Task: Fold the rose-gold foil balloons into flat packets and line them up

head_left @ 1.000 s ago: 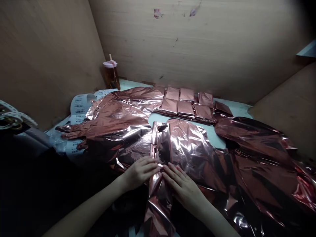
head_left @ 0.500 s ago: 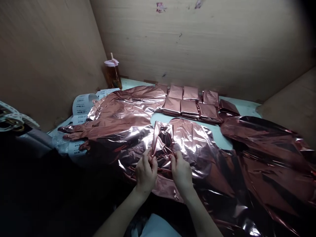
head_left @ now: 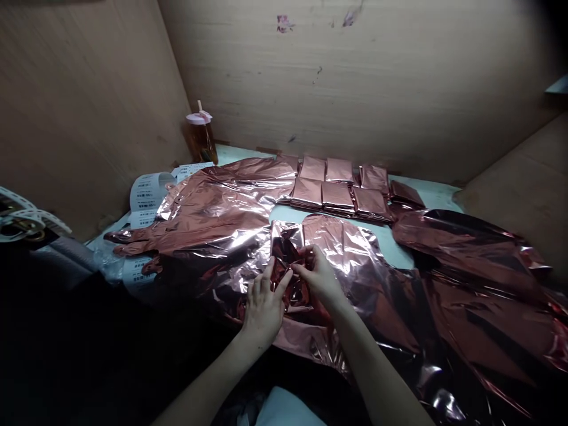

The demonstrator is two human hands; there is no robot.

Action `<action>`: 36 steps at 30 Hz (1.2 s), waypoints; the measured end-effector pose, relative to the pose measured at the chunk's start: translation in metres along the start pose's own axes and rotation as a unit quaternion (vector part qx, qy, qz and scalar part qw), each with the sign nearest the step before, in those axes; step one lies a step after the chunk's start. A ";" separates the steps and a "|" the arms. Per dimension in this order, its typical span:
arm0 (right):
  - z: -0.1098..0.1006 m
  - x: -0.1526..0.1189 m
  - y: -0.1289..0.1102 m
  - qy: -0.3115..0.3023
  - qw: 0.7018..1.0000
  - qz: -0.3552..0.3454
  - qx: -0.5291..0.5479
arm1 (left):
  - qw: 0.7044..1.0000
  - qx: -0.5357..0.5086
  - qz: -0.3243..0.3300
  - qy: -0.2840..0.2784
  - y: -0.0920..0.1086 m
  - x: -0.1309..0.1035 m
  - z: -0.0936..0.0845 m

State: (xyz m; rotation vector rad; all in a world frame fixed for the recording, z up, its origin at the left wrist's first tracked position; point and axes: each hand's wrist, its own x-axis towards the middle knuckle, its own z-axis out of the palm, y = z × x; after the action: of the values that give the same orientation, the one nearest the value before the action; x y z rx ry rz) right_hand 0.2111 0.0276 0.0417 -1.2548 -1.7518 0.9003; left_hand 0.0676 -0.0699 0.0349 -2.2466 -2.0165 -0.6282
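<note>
A partly folded rose-gold foil balloon lies in front of me, on top of larger flat foil balloons. My left hand rests on its left side with fingers spread, pressing on the foil. From the right, my right hand pinches the folded foil between thumb and fingers, its thumb close to the left fingertips. The lower part of the folded piece is partly covered by both hands.
Several folded foil squares stand in stacks at the back. More flat foil spreads to the right. On the left are a roll of barcode labels and a lidded drink cup. Board walls enclose the table.
My left hand has gone from pinching the foil to lying spread on it. My right hand has moved up and inward, and the foil strip between them is folded over further.
</note>
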 end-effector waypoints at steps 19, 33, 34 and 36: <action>-0.051 -0.074 0.002 -0.207 0.885 -0.246 -0.336 | 0.947 -0.200 0.191 -0.161 -0.046 0.028 -0.036; -0.045 -0.083 0.003 -0.187 0.892 -0.234 -0.339 | 0.971 -0.215 0.081 -0.059 -0.032 0.112 -0.021; -0.045 -0.083 0.004 -0.185 0.895 -0.231 -0.334 | 0.959 -0.230 0.155 -0.061 -0.032 0.098 -0.029; -0.044 -0.082 0.006 -0.184 0.901 -0.226 -0.321 | 0.903 -0.249 0.336 -0.102 -0.036 0.068 -0.043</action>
State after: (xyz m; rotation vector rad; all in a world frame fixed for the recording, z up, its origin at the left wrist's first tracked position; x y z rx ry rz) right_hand 0.2695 -0.0449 0.0396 -1.0053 -2.6449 0.2898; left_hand 0.0260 -0.0135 0.0887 -3.1590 -1.0389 -0.9159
